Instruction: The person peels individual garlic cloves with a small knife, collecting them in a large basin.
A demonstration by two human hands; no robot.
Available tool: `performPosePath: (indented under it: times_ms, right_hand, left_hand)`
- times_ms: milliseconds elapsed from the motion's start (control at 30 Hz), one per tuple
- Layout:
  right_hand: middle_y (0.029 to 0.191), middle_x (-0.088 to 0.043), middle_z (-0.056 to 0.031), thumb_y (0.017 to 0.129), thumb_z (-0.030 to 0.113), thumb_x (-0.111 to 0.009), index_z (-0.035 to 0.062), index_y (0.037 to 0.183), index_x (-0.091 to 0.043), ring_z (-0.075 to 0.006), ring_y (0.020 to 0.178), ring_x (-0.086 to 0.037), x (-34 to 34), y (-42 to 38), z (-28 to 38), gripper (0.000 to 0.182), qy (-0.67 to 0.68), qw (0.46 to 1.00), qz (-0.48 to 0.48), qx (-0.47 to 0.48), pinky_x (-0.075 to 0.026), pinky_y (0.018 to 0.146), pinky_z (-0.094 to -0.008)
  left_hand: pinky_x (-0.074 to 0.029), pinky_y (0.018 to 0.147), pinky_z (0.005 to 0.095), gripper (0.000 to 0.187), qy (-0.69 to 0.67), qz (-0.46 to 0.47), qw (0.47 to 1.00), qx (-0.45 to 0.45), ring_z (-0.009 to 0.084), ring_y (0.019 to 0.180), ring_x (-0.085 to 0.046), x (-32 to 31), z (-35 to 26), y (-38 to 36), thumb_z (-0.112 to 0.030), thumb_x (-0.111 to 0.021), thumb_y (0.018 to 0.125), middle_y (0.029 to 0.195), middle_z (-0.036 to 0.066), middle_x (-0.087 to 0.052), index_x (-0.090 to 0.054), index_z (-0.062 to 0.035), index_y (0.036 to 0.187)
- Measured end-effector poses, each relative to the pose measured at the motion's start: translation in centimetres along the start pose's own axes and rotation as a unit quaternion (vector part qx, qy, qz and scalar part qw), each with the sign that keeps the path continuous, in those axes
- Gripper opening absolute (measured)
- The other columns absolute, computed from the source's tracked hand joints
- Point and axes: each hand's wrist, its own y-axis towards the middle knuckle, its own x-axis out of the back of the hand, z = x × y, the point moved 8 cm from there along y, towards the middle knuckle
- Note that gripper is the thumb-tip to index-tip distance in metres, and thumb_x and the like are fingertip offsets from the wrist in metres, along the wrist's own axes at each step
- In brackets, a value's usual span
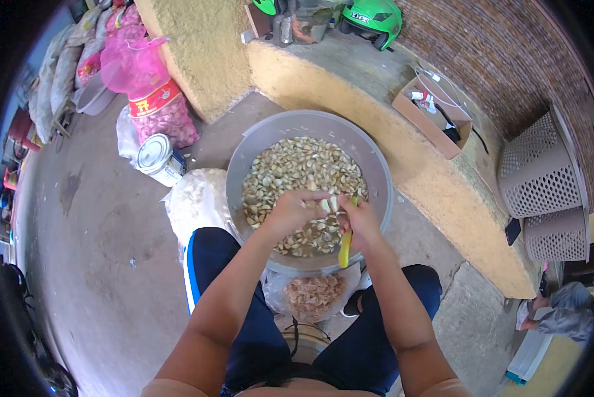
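Note:
A wide grey tub point(376, 155) stands in front of me with a mass of garlic cloves point(303, 164) in water. Over it, my left hand point(293, 213) pinches a pale garlic clove point(325, 205) between thumb and fingers. Close beside it on the right, my right hand point(362, 223) is closed around a small knife with a yellow-green handle point(345, 250), whose end points down toward me. The fingertips of both hands meet around the clove, and the knife's blade is mostly hidden there.
Between my legs lies a bag of papery skins point(313, 294). Left of the tub are a white plastic bag point(201, 202), a metal can point(159, 161) and a pink mesh sack point(158, 109). Along the ledge sit a cardboard box point(436, 119) and a green helmet point(373, 18). Another person point(568, 311) sits at right.

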Motion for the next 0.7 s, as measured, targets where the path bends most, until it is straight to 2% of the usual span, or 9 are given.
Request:
performPosePath:
  times_ms: [67, 100, 200, 233, 400, 500, 600, 633, 700]
  right_hand:
    - [0.058, -0.046, -0.0008, 0.084, 0.019, -0.05, 0.0029, 0.087, -0.052, -0.0089, 0.041, -0.036, -0.6, 0.3, -2.3, 0.016, 0.085, 0.994, 0.005, -0.062, -0.035, 0.038, -0.025]
    - [0.064, -0.049, -0.0032, 0.086, 0.02, -0.045, 0.0036, 0.088, -0.051, -0.0093, 0.044, -0.038, -1.5, 0.0, -3.2, 0.018, 0.12, 0.988, 0.031, -0.087, -0.036, 0.04, -0.026]
    - [0.067, -0.051, -0.0036, 0.088, 0.024, -0.04, 0.0042, 0.09, -0.051, -0.0106, 0.046, -0.041, -2.6, 0.1, -6.3, 0.023, 0.172, 0.971, 0.035, -0.162, -0.038, 0.041, -0.0272]
    - [0.069, -0.052, -0.0036, 0.088, 0.026, -0.037, 0.0051, 0.09, -0.051, -0.0122, 0.049, -0.043, -3.5, 0.0, -6.9, 0.025, 0.174, 0.963, 0.095, -0.184, -0.04, 0.044, -0.0282]
    - [0.076, -0.056, -0.0055, 0.088, 0.026, -0.038, 0.0061, 0.093, -0.051, -0.0134, 0.055, -0.048, -4.6, -0.4, -7.9, 0.024, 0.136, 0.97, 0.102, -0.172, -0.041, 0.047, -0.0282]
    - [0.08, -0.058, -0.0065, 0.088, 0.026, -0.039, 0.0068, 0.096, -0.051, -0.0136, 0.06, -0.052, -4.1, 1.1, -10.4, 0.024, 0.122, 0.97, 0.118, -0.175, -0.043, 0.05, -0.0274]
    - [0.083, -0.057, -0.0065, 0.087, 0.026, -0.04, 0.0071, 0.1, -0.051, -0.0144, 0.066, -0.054, -5.4, 1.1, -12.8, 0.025, 0.083, 0.971, 0.115, -0.191, -0.045, 0.054, -0.0278]
    - [0.084, -0.057, -0.0063, 0.087, 0.026, -0.041, 0.0071, 0.101, -0.051, -0.0149, 0.069, -0.055, -6.1, 1.0, -13.7, 0.025, 0.066, 0.972, 0.11, -0.197, -0.046, 0.055, -0.0283]
    - [0.086, -0.056, -0.0067, 0.087, 0.026, -0.043, 0.0071, 0.103, -0.05, -0.0164, 0.073, -0.057, -9.1, 0.4, -14.6, 0.026, 0.08, 0.97, 0.167, -0.16, -0.047, 0.059, -0.0313]
  left_hand:
    - [-0.04, 0.05, 0.0237, 0.036, 0.131, -0.025, 0.981, -0.144, 0.0102, 0.055, -0.049, -0.2, 0.4, 0.3, -0.005, -0.066, 0.068, 0.069, 0.004, -0.053, -0.062, -0.01, 0.103]
    - [-0.042, 0.054, 0.0248, 0.036, 0.196, -0.037, 0.956, -0.214, 0.0122, 0.059, -0.051, -0.5, -0.2, -0.2, -0.005, -0.067, 0.067, 0.072, 0.005, -0.053, -0.062, -0.0094, 0.103]
    - [-0.045, 0.064, 0.0268, 0.036, 0.284, 0.0, 0.945, -0.162, 0.0177, 0.072, -0.054, -1.3, 1.4, -0.4, -0.007, -0.069, 0.065, 0.08, 0.008, -0.051, -0.062, -0.0081, 0.1]
    - [-0.045, 0.063, 0.0267, 0.036, 0.275, 0.007, 0.947, -0.168, 0.0177, 0.071, -0.055, -1.2, 1.5, -0.6, -0.007, -0.069, 0.064, 0.08, 0.008, -0.051, -0.062, -0.0083, 0.1]
    - [-0.044, 0.063, 0.0279, 0.036, 0.263, 0.037, 0.95, -0.166, 0.0182, 0.07, -0.055, 0.0, 1.4, -2.4, -0.012, -0.071, 0.063, 0.078, 0.008, -0.051, -0.063, -0.0084, 0.098]
    - [-0.044, 0.062, 0.0285, 0.037, 0.242, 0.013, 0.954, -0.177, 0.0189, 0.069, -0.054, 1.6, 0.5, -3.9, -0.014, -0.072, 0.062, 0.075, 0.008, -0.051, -0.063, -0.0082, 0.098]
    - [-0.043, 0.061, 0.0285, 0.036, 0.161, 0.012, 0.972, -0.17, 0.0195, 0.069, -0.054, 2.9, 0.1, -5.7, -0.015, -0.072, 0.062, 0.074, 0.008, -0.052, -0.063, -0.0092, 0.096]
    - [-0.043, 0.06, 0.0287, 0.034, 0.16, 0.012, 0.964, -0.21, 0.0194, 0.067, -0.054, 3.2, -0.5, -6.6, -0.014, -0.071, 0.064, 0.074, 0.008, -0.051, -0.063, -0.0088, 0.096]
    - [-0.043, 0.058, 0.0292, 0.03, 0.16, 0.013, 0.944, -0.288, 0.0193, 0.063, -0.054, 3.6, -1.5, -8.5, -0.013, -0.068, 0.066, 0.075, 0.009, -0.049, -0.064, -0.008, 0.095]
